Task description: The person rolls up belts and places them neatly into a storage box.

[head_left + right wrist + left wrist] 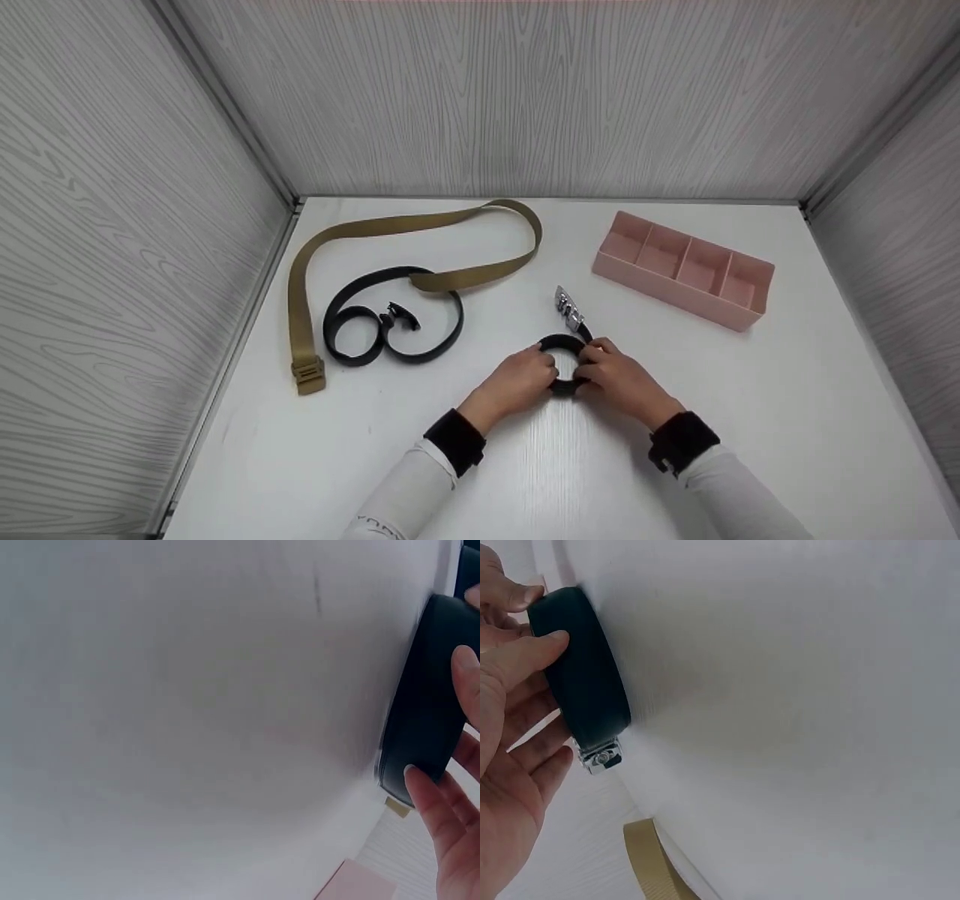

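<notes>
Both hands hold a coiled black belt (561,342) on its edge on the white table. My left hand (521,381) grips the coil's left side, its thumb lying along the outer face in the left wrist view. On the opposite side, my right hand (622,381) has its fingers around the belt, with thumb and fingertips on the dark strap (424,690) in the right wrist view. The belt's silver buckle (570,309) sticks out beyond the coil, away from me. Parts of the coil are hidden behind the fingers.
To the left lies a second black belt (360,279), loosely curled, with a dark buckle (403,316). A tan webbing belt (390,224) loops around and partly over it. A pink four-slot tray (667,289) stands at the back right. Grey wood-grain walls (480,97) border the table.
</notes>
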The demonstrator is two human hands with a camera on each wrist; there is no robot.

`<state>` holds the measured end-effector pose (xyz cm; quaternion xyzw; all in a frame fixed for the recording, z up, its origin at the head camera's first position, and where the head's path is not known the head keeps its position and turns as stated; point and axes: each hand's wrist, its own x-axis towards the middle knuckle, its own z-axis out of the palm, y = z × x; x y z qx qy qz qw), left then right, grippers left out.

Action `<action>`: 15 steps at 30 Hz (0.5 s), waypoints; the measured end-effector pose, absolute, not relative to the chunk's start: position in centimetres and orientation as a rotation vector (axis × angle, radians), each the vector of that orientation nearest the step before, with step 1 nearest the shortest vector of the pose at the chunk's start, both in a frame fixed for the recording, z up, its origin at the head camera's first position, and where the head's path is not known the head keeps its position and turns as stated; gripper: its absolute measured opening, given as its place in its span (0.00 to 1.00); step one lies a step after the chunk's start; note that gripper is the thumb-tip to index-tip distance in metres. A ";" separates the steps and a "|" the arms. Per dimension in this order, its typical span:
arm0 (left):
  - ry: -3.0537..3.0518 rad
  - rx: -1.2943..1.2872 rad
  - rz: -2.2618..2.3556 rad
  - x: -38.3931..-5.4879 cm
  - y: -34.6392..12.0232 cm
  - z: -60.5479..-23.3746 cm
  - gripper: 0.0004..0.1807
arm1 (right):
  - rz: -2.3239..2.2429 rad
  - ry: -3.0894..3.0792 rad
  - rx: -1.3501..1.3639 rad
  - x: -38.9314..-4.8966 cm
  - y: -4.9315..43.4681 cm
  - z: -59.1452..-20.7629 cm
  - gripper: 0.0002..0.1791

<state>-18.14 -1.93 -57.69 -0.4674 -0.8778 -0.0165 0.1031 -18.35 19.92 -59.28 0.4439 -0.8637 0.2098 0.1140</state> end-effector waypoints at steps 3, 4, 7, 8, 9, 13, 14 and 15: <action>-2.559 -1.420 -0.040 -18.3 -1.7 -57.6 0.02 | 0.589 -2.541 1.314 -18.3 19.8 -59.2 0.11; -2.558 -1.439 -0.042 -18.4 -1.7 -57.6 0.02 | 0.594 -2.545 1.319 -18.2 19.8 -59.2 0.11; -2.576 -1.481 -0.080 -18.8 -1.9 -57.3 0.03 | 0.618 -2.539 1.332 -18.3 20.1 -59.1 0.14; -2.582 -1.493 -0.087 -19.0 -2.0 -57.3 0.04 | 0.623 -2.536 1.333 -18.3 20.3 -59.1 0.16; -2.584 -1.503 -0.087 -19.1 -2.1 -57.2 0.04 | 0.627 -2.530 1.339 -18.4 20.4 -59.1 0.17; -2.598 -1.494 -0.067 -19.1 -2.4 -57.2 0.03 | 0.642 -2.511 1.359 -18.5 20.5 -59.3 0.18; -2.600 -1.481 -0.061 -19.0 -2.4 -57.3 0.03 | 0.646 -2.511 1.358 -18.4 20.5 -59.3 0.17; -2.604 -1.463 -0.059 -18.9 -2.4 -57.3 0.02 | 0.648 -2.512 1.351 -18.4 20.5 -59.3 0.16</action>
